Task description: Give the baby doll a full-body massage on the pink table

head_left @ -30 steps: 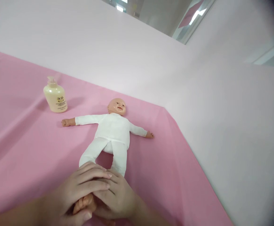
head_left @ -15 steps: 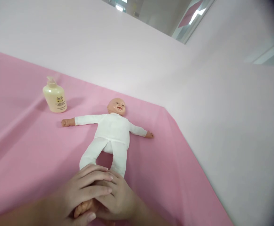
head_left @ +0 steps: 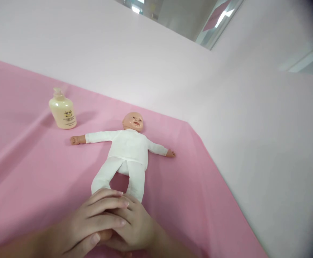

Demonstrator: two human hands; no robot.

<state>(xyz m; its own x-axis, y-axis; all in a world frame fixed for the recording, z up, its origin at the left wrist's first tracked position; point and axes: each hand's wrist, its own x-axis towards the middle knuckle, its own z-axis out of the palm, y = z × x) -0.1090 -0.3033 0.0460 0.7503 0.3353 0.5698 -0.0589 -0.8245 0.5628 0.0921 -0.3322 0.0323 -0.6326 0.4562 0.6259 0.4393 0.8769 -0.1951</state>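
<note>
A baby doll (head_left: 126, 150) in a white suit lies face up on a pink sheet (head_left: 24, 172), arms stretched out to both sides, legs pointing toward the viewer. At the bottom of the view, the person's two bare hands meet over the ends of the doll's legs. The left hand (head_left: 92, 222) lies on top, its fingers (head_left: 108, 202) held close together and pointing right. The right hand (head_left: 135, 227) sits under and beside it, fingers curled inward, overlapping the left. Both hands seem closed around the doll's feet.

A cream pump bottle (head_left: 62, 110) stands upright on the sheet, well apart from the hands, near the doll's outstretched arm.

What could go wrong, as a judgement: the doll is light and lies loose, so a pull on the feet could drag the whole body along the sheet and bunch the cloth. A sideways sweep of the doll's arm could tip the bottle.

The doll's feet are hidden under the hands, so whether the fingers actually grip them cannot be told. Both forearms are cut off at the bottom edge. The bottle's label is too small to read, and the right edge of the view is darkened.
</note>
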